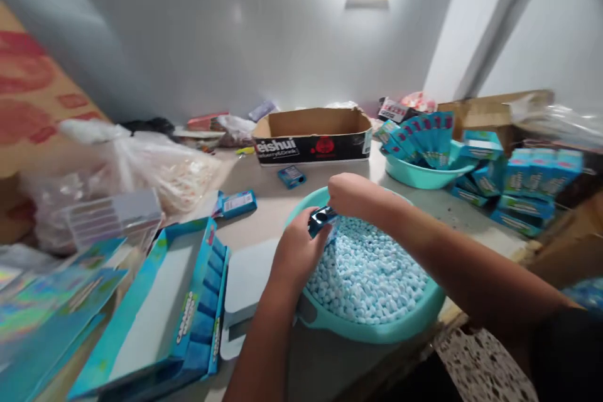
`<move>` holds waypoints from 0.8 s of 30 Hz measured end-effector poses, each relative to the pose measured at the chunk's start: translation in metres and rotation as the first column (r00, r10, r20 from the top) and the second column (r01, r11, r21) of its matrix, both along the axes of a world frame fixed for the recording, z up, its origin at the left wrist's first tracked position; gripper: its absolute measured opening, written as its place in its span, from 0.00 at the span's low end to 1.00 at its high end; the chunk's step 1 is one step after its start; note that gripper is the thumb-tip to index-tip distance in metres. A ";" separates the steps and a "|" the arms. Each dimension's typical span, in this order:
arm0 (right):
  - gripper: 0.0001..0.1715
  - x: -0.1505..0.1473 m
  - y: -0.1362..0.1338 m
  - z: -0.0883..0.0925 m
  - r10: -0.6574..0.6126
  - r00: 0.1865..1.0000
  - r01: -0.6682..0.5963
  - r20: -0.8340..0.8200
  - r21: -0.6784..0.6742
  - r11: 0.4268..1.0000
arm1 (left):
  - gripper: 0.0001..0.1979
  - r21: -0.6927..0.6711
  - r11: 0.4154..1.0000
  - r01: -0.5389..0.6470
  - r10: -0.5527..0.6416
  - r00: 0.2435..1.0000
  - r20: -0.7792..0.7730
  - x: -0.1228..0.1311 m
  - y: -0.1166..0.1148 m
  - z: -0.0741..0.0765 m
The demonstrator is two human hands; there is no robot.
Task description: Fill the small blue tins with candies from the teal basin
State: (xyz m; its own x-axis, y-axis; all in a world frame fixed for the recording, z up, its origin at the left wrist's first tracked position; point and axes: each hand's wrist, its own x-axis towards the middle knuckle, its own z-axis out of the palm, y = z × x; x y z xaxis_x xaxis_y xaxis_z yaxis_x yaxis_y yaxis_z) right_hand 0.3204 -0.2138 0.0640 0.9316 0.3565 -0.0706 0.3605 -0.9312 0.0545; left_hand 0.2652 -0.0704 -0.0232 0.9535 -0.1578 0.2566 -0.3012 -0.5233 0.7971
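Observation:
My left hand (298, 248) grips a small dark blue candy box (321, 218), held over the near-left part of a turquoise basin (377, 331). A dark opening shows in the box's upturned end. Against the far end of the box is my right hand (351, 195), its fingers curled closed; whatever they pinch is hidden. Small pale blue and white candies (367, 270) fill much of the basin beneath both hands.
A long blue display carton (155, 301) lies left, beside a white kitchen scale (249, 276). Small blue boxes (238, 203) lie behind. An open cardboard box (313, 147) stands at the back. Right are a second turquoise basin (414, 174) with packs and stacked blue boxes (541, 173).

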 end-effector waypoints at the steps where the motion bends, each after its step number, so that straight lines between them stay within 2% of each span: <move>1: 0.14 0.002 0.000 0.001 0.018 1.000 -0.019 -0.012 -0.017 1.000 | 0.22 0.009 1.000 -0.009 0.009 1.000 0.007 0.000 -0.001 0.000; 4: 0.13 0.007 -0.005 -0.002 0.069 0.997 -0.070 -0.034 -0.022 0.997 | 0.20 0.025 0.999 -0.039 0.038 0.999 0.013 -0.002 -0.001 0.002; 7: 0.16 0.011 -0.014 -0.009 0.115 0.989 -0.102 -0.089 0.145 0.984 | 0.17 0.011 0.999 -0.053 0.053 0.999 -0.008 -0.004 -0.001 0.005; 10: 0.13 0.011 -0.020 -0.012 0.113 0.986 -0.075 -0.124 0.277 0.958 | 0.17 0.004 0.999 -0.047 0.047 0.998 -0.035 -0.006 -0.002 0.007; 17: 0.09 -0.003 -0.019 -0.005 0.075 0.992 -0.049 -0.097 0.247 0.968 | 0.19 0.023 0.999 -0.044 0.045 0.999 -0.026 -0.005 -0.003 0.005; 21: 0.11 -0.007 -0.018 -0.005 0.118 0.991 -0.100 -0.059 0.247 0.964 | 0.20 0.059 0.998 -0.034 0.034 0.999 0.002 -0.004 -0.003 0.003; 24: 0.13 -0.010 -0.016 -0.006 0.187 0.981 -0.161 -0.050 0.323 0.933 | 0.20 0.055 0.998 -0.013 0.013 1.000 0.015 -0.005 -0.003 0.002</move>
State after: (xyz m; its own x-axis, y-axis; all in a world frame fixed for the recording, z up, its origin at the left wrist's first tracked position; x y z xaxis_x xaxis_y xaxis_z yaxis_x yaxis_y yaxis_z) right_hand 0.3107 -0.2299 0.0579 0.8490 0.5285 0.0019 0.5097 -0.8179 -0.2667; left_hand 0.2605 -0.0731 -0.0208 0.9518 -0.1599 0.2617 -0.3055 -0.5706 0.7623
